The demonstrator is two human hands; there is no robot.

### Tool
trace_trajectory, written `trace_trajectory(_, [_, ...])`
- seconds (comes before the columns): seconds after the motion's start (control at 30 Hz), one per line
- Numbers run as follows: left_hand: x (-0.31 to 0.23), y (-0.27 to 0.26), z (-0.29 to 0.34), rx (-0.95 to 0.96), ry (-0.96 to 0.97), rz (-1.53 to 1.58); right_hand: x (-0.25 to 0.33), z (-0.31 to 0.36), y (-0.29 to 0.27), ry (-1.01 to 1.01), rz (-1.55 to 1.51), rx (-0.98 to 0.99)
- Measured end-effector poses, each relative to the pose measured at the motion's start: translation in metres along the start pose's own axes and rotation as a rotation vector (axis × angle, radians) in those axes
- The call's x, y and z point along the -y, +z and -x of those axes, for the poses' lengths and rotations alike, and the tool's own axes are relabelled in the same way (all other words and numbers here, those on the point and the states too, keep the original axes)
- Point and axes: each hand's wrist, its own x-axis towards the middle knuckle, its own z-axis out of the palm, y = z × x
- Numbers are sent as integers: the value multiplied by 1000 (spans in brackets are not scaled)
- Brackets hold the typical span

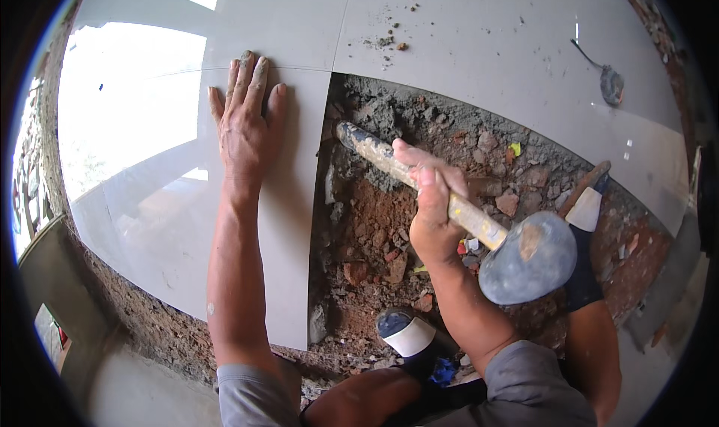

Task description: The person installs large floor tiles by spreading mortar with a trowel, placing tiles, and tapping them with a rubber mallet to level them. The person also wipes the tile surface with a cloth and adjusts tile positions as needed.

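Observation:
My left hand [249, 127] lies flat with fingers spread on a glossy pale floor tile [288, 277], close to its far seam. In my right hand [434, 191] is a rubber mallet, gripped round its worn, paint-flecked handle [472, 221]. The grey mallet head [530, 258] is at the lower right, nearer my body. The handle's far end [346, 133] points to the upper left, by the tile's right edge; whether it touches the edge I cannot tell. Beneath the mallet is a bed of broken rubble and soil [382, 225], with wet grey mortar [374, 109] along its far side.
More laid tiles [479, 45] border the rubble at the far side, with crumbs of mortar [389, 41] scattered on them. A small dark, grey-smeared tool [610, 84] rests there at the right. My feet, in dark footwear with white bands [410, 337], stand in the rubble.

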Motion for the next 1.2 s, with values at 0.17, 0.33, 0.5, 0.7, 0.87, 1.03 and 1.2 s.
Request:
trace_trajectory(0.17, [-9, -3, 2, 53, 45, -62, -4, 5, -3, 13, 37, -37])
trace_trajectory(0.33, [-35, 0, 8, 105, 151, -46, -10, 2, -10, -1, 87, -60])
trace_trajectory(0.5, [-34, 1, 4, 49, 45, -58, -4, -6, -35, 121, -4, -16])
trace_trajectory(0.7, [-27, 7, 5, 27, 84, -42, 9, -7, -67, 87, 27, -252])
trace_trajectory(0.87, [-31, 7, 6, 10, 84, -61, -17, 14, -22, 242, -79, -128])
trace_trajectory(1.03, [-29, 8, 4, 24, 87, -42, 32, -23, -49, -60, -136, -273])
trace_trajectory(1.2, [-30, 8, 6, 25, 85, -52, -5, 1, -3, 261, -80, -164])
